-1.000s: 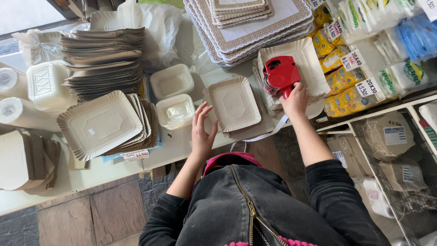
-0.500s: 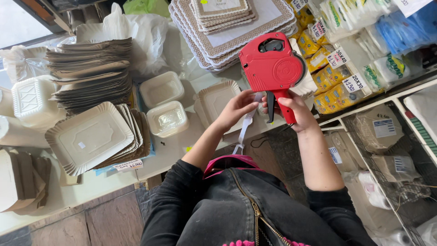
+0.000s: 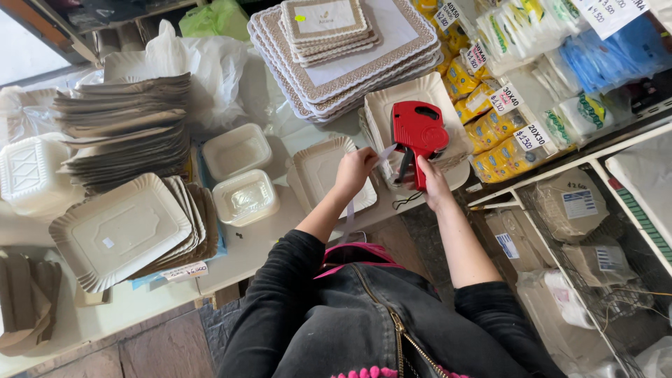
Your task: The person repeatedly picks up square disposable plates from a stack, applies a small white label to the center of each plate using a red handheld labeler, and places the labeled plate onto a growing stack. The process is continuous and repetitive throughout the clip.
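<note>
The right hand (image 3: pixel 432 183) grips the red plastic price-label gun (image 3: pixel 418 134), hiding its handle. The left hand (image 3: pixel 353 172) pinches its white paper strip (image 3: pixel 384 153); the strip's lower end is hard to make out.

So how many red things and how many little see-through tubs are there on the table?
Red price-label gun, gripped by the right hand: 1
Small clear lidded tubs, left of the left hand: 2
Total: 3

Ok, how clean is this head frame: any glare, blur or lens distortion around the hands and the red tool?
Head view: even daylight with soft shadows; the red label gun and both hands, left hand and right hand, look sharp. The window at upper left is washed out. Glare sits on the clear plastic containers. Wide-angle bending curves the shelf rail at the right edge.
</note>
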